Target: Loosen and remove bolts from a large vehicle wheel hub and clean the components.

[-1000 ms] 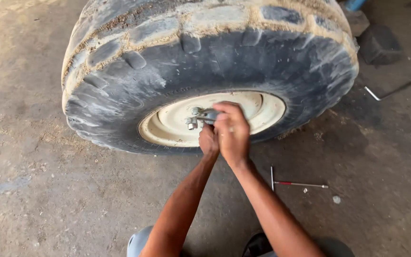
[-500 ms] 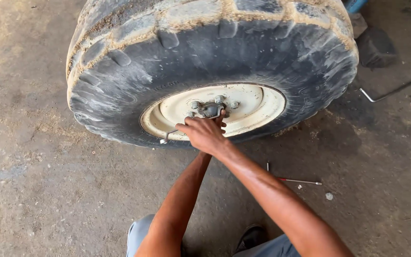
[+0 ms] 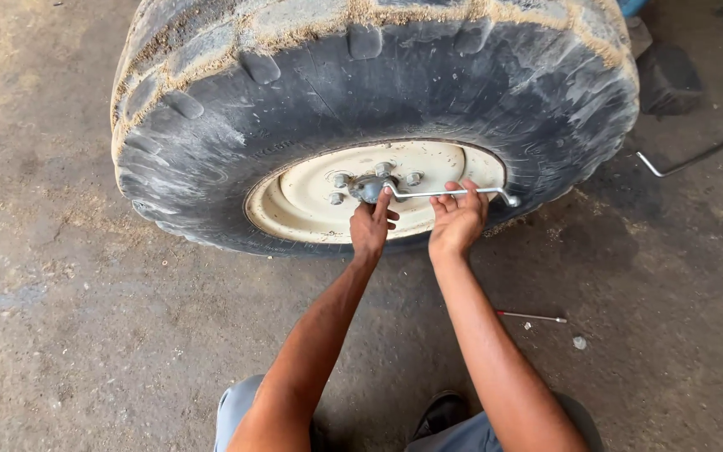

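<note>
Wrench [image 3: 449, 193]: lies across the cream rim [image 3: 294, 201], socket end on the hub [image 3: 370, 188].
Left hand [image 3: 371, 226]: fingers loosely curled, steadying the socket end.
Right hand [image 3: 458, 219]: fingers wrapped around the wrench handle.
Tyre [image 3: 361, 92]: stands on the floor [image 3: 60, 335].

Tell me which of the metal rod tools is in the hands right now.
The bent wrench across the cream wheel rim; the right hand grips its shaft. The angled bar and thin red-tipped rod lie untouched on the floor.

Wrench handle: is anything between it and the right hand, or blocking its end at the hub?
Nothing visible. The right hand already touches the wrench mid-handle, and the wrench's socket end sits at the hub, where the left hand steadies it.
</note>
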